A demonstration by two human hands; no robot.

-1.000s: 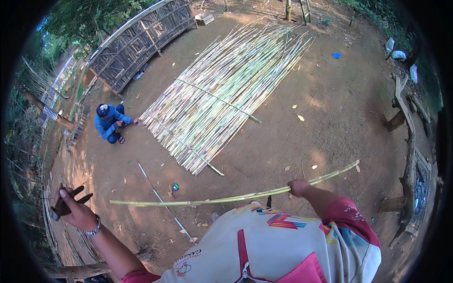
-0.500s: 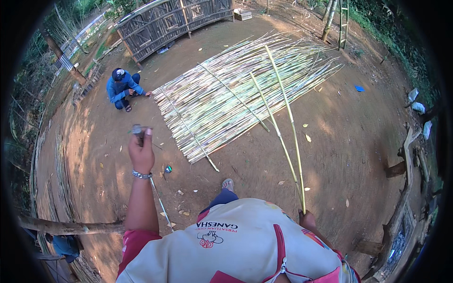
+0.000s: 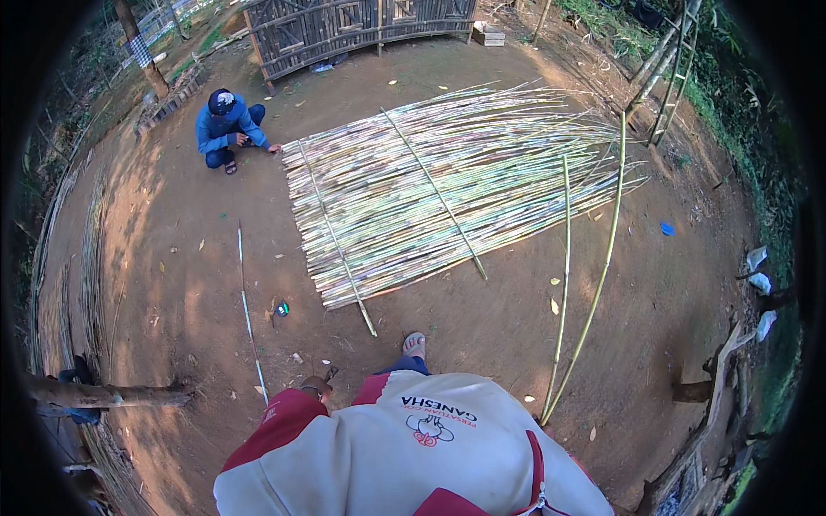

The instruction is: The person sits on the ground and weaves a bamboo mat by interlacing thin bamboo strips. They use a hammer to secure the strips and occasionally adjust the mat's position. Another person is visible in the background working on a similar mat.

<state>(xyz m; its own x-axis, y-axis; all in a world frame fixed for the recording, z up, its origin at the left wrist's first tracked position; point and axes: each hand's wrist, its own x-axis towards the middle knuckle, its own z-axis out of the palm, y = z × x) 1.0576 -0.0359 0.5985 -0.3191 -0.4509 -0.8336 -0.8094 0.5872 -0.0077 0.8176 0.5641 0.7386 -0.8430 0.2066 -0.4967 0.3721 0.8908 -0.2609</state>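
Note:
My left hand is low beside my sleeve, partly hidden. Its fingers seem closed round a small dark thing that I cannot make out. My right hand is out of sight behind my clothing. Two long thin bamboo poles, a shorter one and a longer one, rise from that side and spread apart towards their tops. In front of me many bamboo poles lie side by side on the ground. Two single poles lie across them, one nearer and one farther.
A person in blue squats at the far left corner of the bamboo, one hand by its ends. A thin pale rod and a small green-and-black object lie left. A wooden post juts in; a woven bamboo wall stands behind.
My left hand has dropped from raised in front of me to low beside my body. The two upright poles have swung right, and my right hand has gone from view. My view has shifted.

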